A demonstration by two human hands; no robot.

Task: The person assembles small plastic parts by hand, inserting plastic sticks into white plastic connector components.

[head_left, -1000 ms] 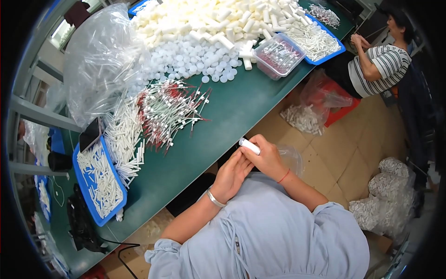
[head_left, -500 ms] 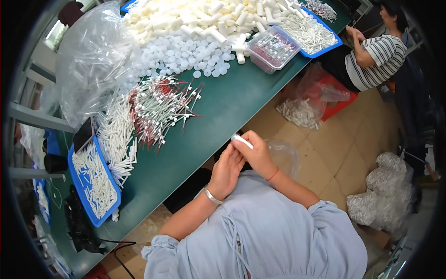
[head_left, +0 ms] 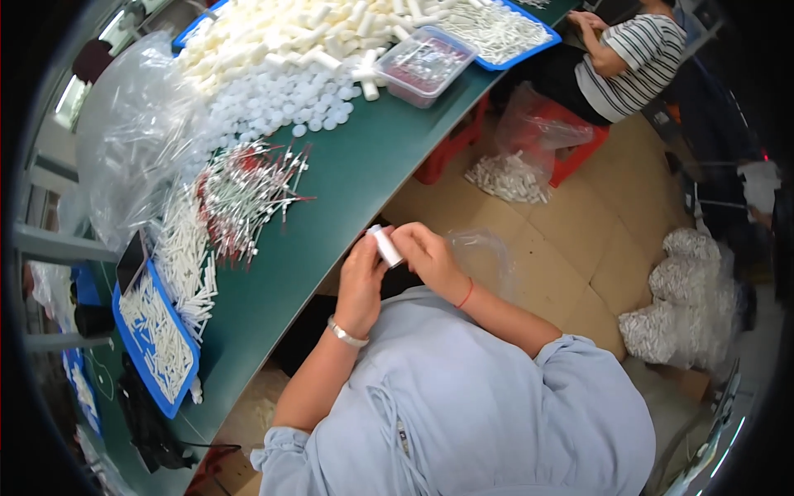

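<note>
A short white tube (head_left: pixel 387 248) is held upright but tilted between my two hands, just off the table's front edge. My left hand (head_left: pixel 360 281), wearing a silver band at the wrist, closes around its left side. The fingers of my right hand (head_left: pixel 428 263), red string at the wrist, pinch it from the other side. The tube's near end shows a rim, and its far end is paler; finer detail is too small to tell. On the green table (head_left: pixel 310 223) beyond lies a heap of thin leads with red wires and white connectors (head_left: pixel 252 194).
Small translucent caps (head_left: pixel 285 99) and cream tubes (head_left: pixel 273 33) are piled at the back. A clear box (head_left: pixel 426 70) and a blue tray (head_left: pixel 529 58) sit rightward. Left stands another blue tray (head_left: pixel 165 405) of white sticks. A seated person (head_left: pixel 633 66) works at right.
The tube has turned from lying along my right fingers to standing between both hands. My left hand has gone from open-palmed to closed around it. The whole view has shifted.
</note>
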